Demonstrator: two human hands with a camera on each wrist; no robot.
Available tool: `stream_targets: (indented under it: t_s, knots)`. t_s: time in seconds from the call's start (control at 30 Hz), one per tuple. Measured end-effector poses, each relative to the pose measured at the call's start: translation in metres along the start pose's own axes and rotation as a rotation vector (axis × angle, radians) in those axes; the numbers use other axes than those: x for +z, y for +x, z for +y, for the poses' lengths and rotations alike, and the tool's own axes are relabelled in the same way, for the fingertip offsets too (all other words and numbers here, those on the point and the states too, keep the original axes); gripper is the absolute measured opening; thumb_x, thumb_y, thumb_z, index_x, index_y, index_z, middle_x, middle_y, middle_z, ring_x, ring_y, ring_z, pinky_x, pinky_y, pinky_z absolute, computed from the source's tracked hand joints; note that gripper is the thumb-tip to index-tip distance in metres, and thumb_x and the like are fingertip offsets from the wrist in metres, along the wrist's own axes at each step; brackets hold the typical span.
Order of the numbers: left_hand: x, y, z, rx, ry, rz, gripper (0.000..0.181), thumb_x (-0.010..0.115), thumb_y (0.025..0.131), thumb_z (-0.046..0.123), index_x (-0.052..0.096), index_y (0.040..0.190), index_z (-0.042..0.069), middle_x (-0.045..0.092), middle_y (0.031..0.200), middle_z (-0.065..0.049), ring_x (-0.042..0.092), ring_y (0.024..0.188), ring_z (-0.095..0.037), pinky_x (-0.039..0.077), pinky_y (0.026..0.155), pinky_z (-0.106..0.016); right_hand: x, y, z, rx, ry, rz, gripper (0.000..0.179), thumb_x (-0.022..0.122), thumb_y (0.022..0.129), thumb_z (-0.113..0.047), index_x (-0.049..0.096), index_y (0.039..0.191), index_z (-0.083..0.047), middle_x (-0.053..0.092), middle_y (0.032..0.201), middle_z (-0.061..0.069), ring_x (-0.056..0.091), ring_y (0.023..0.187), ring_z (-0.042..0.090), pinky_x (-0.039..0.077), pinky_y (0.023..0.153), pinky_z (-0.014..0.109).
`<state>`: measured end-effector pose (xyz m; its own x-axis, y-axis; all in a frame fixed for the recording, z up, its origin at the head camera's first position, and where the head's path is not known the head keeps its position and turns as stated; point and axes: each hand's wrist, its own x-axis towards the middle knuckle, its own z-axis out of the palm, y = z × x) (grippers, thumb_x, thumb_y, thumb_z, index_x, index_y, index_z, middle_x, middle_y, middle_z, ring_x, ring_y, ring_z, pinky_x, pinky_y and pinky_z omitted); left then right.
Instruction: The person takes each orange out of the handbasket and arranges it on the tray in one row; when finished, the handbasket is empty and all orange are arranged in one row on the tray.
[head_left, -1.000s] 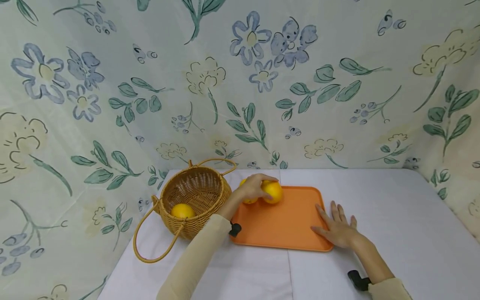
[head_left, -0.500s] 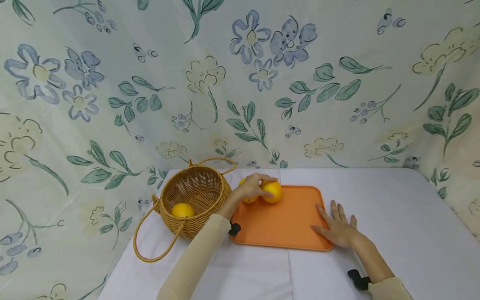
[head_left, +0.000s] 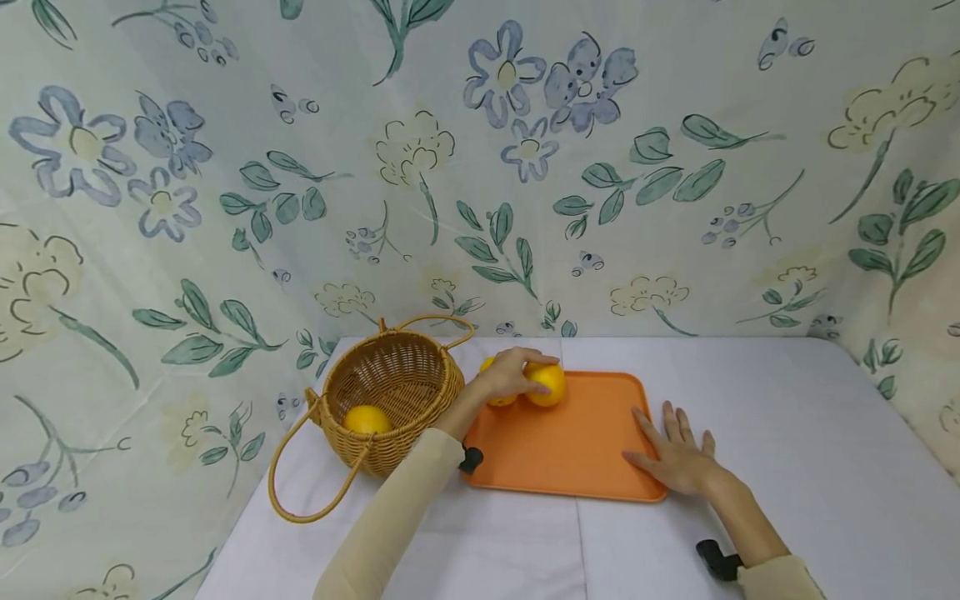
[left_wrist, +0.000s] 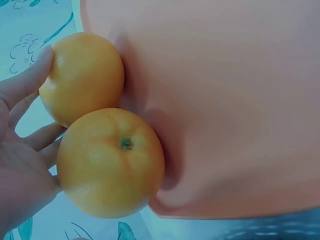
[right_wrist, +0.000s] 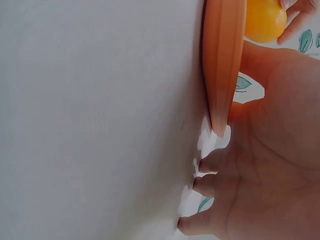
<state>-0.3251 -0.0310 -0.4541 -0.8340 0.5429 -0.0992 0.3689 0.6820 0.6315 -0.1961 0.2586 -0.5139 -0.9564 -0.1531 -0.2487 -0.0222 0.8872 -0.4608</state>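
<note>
My left hand curves over an orange at the back left of an orange tray. The left wrist view has the thumb against this upper orange and fingers round its far side. A second orange, stem end showing, touches it; in the head view the hand partly covers it. My right hand lies with fingers spread at the tray's right edge. Thumb and index finger rest over the rim, the other fingers on the white cloth beside it. The right wrist view shows the palm beside the tray wall.
Left of the tray stands a wicker basket with another orange inside. Its front handle flops down onto the cloth, and the left forearm passes in front of the basket. A floral curtain hangs behind the table.
</note>
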Motion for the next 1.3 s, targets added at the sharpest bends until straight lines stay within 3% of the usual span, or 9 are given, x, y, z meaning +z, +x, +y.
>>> stream_targets:
  t_s: [0.5,0.8,0.93,1.1,1.3]
  knots:
    - [-0.005,-0.001,0.006,0.011,0.058,0.007,0.059,0.082,0.090,0.027,0.062,0.146,0.022,0.052,0.157,-0.013,0.043,0.149,-0.031,0.027,0.124,-0.055,0.000,0.000,0.001,-0.013,-0.003,0.016,0.091,0.056,0.100,-0.058,0.020,0.163,-0.004,-0.009,0.163,0.044,-0.010,0.149,0.065,-0.011,0.109,0.086]
    - [-0.013,-0.003,0.015,0.002,0.126,0.022,0.058,0.081,0.090,0.029,0.063,0.145,0.025,0.049,0.160,-0.009,0.039,0.151,-0.033,0.024,0.126,-0.053,0.001,0.003,0.003,-0.011,-0.016,0.013,0.092,0.056,0.100,-0.059,0.019,0.164,-0.005,-0.008,0.163,0.044,-0.009,0.149,0.066,-0.011,0.109,0.087]
    - [-0.028,-0.009,0.025,0.024,0.125,0.023,0.056,0.079,0.093,0.028,0.062,0.146,0.025,0.045,0.162,-0.010,0.037,0.153,-0.033,0.019,0.129,-0.056,-0.001,0.003,0.003,-0.009,-0.015,0.009,0.092,0.056,0.100,-0.059,0.019,0.164,-0.005,-0.009,0.163,0.044,-0.009,0.148,0.066,-0.011,0.109,0.086]
    - [-0.058,-0.022,0.037,0.091,0.090,0.030,0.054,0.076,0.095,0.025,0.060,0.147,0.018,0.042,0.163,-0.015,0.036,0.154,-0.034,0.029,0.127,-0.054,-0.001,0.002,0.003,-0.014,-0.009,0.009,0.092,0.056,0.100,-0.059,0.019,0.164,-0.005,-0.009,0.162,0.044,-0.009,0.148,0.066,-0.011,0.109,0.087]
    - [-0.101,-0.040,0.040,0.106,0.057,0.080,0.058,0.077,0.095,0.023,0.058,0.149,0.015,0.041,0.164,-0.016,0.034,0.155,-0.034,0.036,0.124,-0.052,0.000,0.001,0.004,-0.021,-0.005,0.012,0.091,0.056,0.100,-0.058,0.019,0.164,-0.005,-0.008,0.163,0.044,-0.009,0.148,0.066,-0.011,0.108,0.087]
